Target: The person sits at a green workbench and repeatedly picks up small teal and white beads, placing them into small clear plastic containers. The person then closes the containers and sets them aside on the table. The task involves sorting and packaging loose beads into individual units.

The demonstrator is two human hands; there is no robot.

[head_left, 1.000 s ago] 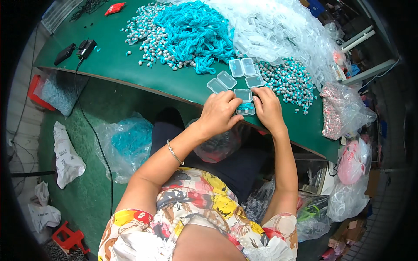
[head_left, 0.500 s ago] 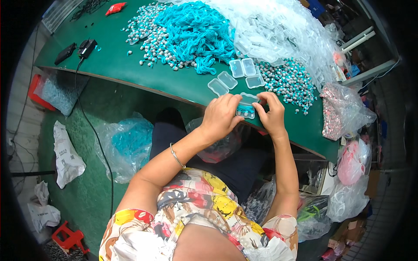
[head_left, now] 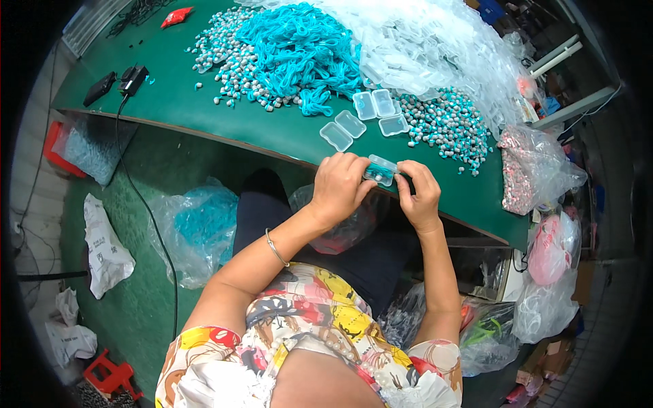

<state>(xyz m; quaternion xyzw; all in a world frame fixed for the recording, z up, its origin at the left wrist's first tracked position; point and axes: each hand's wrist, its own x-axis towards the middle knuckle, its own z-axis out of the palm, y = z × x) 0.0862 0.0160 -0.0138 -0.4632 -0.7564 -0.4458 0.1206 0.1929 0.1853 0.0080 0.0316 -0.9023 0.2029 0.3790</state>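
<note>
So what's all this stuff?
Filled case: one, clear-turquoise, table's near edge
Open cases: two or more, clear, beyond it
Case heap: one, clear, table's far right
Cord pile: one, turquoise, left of heap
Small pieces: two piles, grey-turquoise, either side of cord
Table: one, green, before the person
Packet: one, red, table's far left
Devices: two, black, table's left
Pink-filled bag: one, clear, table's right end
Cord bag: one, clear, floor left
Sacks: at least two, white, far left
Stool: one, red, bottom left
Other bags: several, clear, right side
Left hand: one, bare, case's left end
Right hand: one, bare, case's right end
</note>
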